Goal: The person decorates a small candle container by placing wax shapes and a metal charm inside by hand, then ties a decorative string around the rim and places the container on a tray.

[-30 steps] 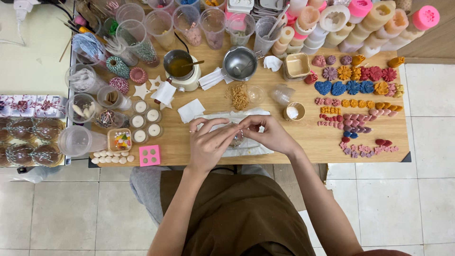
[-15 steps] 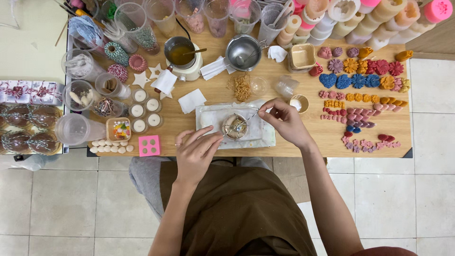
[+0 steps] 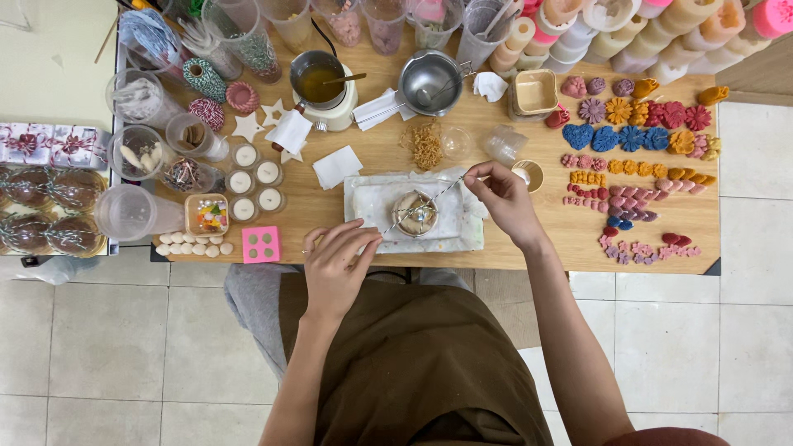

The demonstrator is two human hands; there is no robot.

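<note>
Pinched between the fingertips of both hands, a thin string [image 3: 417, 208] stretches taut across a small round candle [image 3: 415, 213]; the left hand [image 3: 334, 268] grips its lower end near the table's front edge, and the right hand [image 3: 502, 198] grips the upper end, up and to the right. The string crosses over the top of the candle, which sits in the middle of a pale, stained rectangular tray [image 3: 368, 198] on the wooden table [image 3: 330, 216].

Starting at the far left, dark round pieces wrapped in clear film [image 3: 49, 211] lie in a tray beside the table. On the table's left part stand clear plastic cups [image 3: 136, 213], a spool of striped twine [image 3: 203, 78] and four white tealights [image 3: 254, 188]. In front of them lie a row of small white ovals [image 3: 194, 248] and a pink square mould [image 3: 261, 244] with four holes. Further back, a small pot of amber liquid [image 3: 316, 78] stands on a white base, with a steel bowl [image 3: 429, 81] to its right. White paper napkins [image 3: 337, 166] lie between the pot and the tray. A little heap of dried yellow bits [image 3: 426, 144] sits just behind the tray.

To the right of the right hand, many small moulded wax shapes [image 3: 632, 136] in blue, orange, red and pink are laid out in rows on the tabletop. Tall pastel cylinders [image 3: 669, 29] line the back right edge.
</note>
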